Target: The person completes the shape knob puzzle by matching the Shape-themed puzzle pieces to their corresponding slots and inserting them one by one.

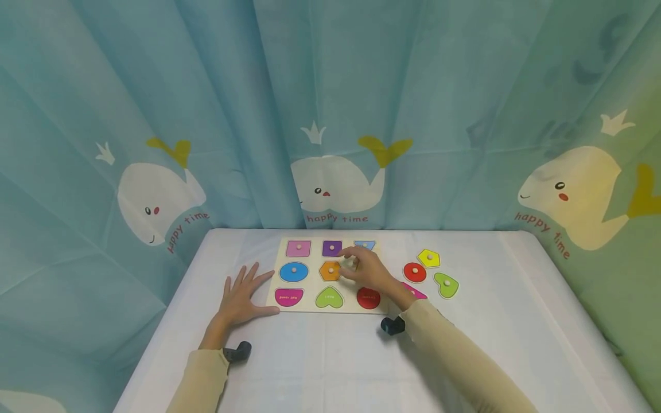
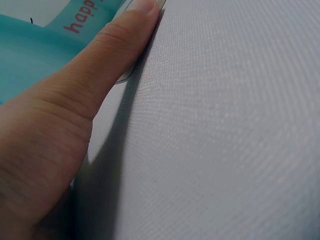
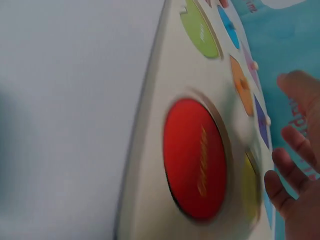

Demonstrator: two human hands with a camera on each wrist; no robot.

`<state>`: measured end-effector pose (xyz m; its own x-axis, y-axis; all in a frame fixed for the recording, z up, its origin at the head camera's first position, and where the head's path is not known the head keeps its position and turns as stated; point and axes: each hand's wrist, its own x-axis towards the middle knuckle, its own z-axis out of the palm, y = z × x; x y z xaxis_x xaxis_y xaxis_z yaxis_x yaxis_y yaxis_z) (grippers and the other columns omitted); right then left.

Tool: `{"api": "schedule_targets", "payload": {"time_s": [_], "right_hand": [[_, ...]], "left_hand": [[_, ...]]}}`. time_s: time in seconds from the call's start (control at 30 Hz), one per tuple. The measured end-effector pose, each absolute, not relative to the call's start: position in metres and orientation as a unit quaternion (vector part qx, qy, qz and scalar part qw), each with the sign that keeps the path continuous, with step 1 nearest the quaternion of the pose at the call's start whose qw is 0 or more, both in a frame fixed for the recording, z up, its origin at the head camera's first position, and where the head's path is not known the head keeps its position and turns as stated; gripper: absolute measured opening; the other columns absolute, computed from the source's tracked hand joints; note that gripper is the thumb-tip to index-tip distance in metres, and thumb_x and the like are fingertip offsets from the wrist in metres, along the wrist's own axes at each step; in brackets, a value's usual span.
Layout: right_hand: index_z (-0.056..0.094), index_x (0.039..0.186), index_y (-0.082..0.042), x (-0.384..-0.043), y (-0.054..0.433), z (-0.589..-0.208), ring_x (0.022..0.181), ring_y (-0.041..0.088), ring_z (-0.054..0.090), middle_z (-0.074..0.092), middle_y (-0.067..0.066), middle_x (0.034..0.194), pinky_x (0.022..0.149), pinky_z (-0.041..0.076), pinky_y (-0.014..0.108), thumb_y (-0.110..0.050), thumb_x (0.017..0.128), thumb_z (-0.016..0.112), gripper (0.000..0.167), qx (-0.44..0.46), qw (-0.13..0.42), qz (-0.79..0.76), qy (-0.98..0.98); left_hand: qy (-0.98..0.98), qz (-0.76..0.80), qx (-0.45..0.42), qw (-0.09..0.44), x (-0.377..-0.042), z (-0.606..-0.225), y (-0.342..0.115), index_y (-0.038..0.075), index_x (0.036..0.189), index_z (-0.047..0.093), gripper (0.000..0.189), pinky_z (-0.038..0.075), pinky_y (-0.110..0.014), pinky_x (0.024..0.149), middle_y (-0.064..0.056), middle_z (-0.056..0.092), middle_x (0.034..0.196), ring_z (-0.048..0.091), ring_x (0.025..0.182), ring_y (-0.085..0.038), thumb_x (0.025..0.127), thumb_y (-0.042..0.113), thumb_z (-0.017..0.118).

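A pale shape-puzzle board [image 1: 310, 287] lies on the table. Its pink square [image 1: 298, 248], purple square [image 1: 332, 248], blue oval [image 1: 294, 271], orange hexagon [image 1: 329, 271] and light blue trapezoid [image 1: 365, 245] carry knobs. Along the near row, the magenta half round, green heart and red circle [image 3: 195, 160] recesses show printed words. My left hand [image 1: 242, 301] spreads its fingers at the board's left edge, with the thumb [image 2: 117, 40] on its corner. Above the board's right part, my right hand [image 1: 369, 271] holds nothing; its thumb and fingers are apart near the hexagon, partly covering a yellow recess [image 3: 250, 187].
Right of the board lie a loose yellow pentagon [image 1: 429, 258], a red circle piece [image 1: 415, 272], a green heart piece [image 1: 446, 285] and a magenta piece [image 1: 415, 291] partly hidden by my right wrist. A blue whale-print curtain [image 1: 341, 86] hangs behind the white table [image 1: 335, 361].
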<state>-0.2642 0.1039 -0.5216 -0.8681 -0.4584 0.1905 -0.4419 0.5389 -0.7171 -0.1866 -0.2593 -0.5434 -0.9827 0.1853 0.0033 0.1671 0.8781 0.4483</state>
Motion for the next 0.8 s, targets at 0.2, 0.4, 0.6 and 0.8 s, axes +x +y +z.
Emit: {"api": "schedule_targets", "payload": {"time_s": [0.2, 0.4, 0.6, 0.8], "right_hand": [[0.061, 0.139, -0.014, -0.263, 0.132, -0.508, 0.105, 0.028, 0.061, 0.066, 0.009, 0.122, 0.091, 0.055, 0.044, -0.024, 0.09, 0.081, 0.054, -0.219, 0.024, -0.401, 0.889], [0.062, 0.138, -0.015, -0.266, 0.17, -0.505, 0.112, 0.031, 0.059, 0.066, 0.01, 0.122, 0.093, 0.051, 0.051, -0.023, 0.089, 0.081, 0.053, -0.19, 0.012, -0.375, 0.907], [0.063, 0.136, -0.015, -0.269, 0.208, -0.504, 0.115, 0.036, 0.058, 0.067, 0.014, 0.124, 0.094, 0.052, 0.055, -0.023, 0.089, 0.08, 0.05, -0.158, -0.005, -0.357, 0.921], [0.064, 0.134, -0.01, -0.27, 0.24, -0.505, 0.118, 0.039, 0.056, 0.064, 0.017, 0.131, 0.088, 0.058, 0.054, -0.024, 0.09, 0.079, 0.049, -0.126, -0.003, -0.359, 0.925]], "left_hand": [[0.969, 0.23, 0.091, 0.019, -0.186, -0.543, -0.259, 0.02, 0.154, 0.048, 0.1, -0.005, -0.074, 0.117, -0.02, 0.022, 0.168, 0.006, 0.154, -0.05, 0.071, 0.062, 0.084], [0.969, 0.229, 0.092, 0.019, -0.186, -0.544, -0.259, 0.02, 0.154, 0.048, 0.1, -0.005, -0.074, 0.117, -0.02, 0.022, 0.168, 0.007, 0.154, -0.05, 0.071, 0.061, 0.084], [0.97, 0.225, 0.092, 0.018, -0.187, -0.544, -0.259, 0.021, 0.155, 0.048, 0.101, -0.005, -0.074, 0.117, -0.019, 0.022, 0.169, 0.006, 0.154, -0.049, 0.071, 0.063, 0.083], [0.97, 0.225, 0.093, 0.015, -0.187, -0.544, -0.259, 0.021, 0.155, 0.048, 0.101, -0.004, -0.074, 0.117, -0.019, 0.022, 0.168, 0.007, 0.154, -0.05, 0.071, 0.064, 0.083]]}}
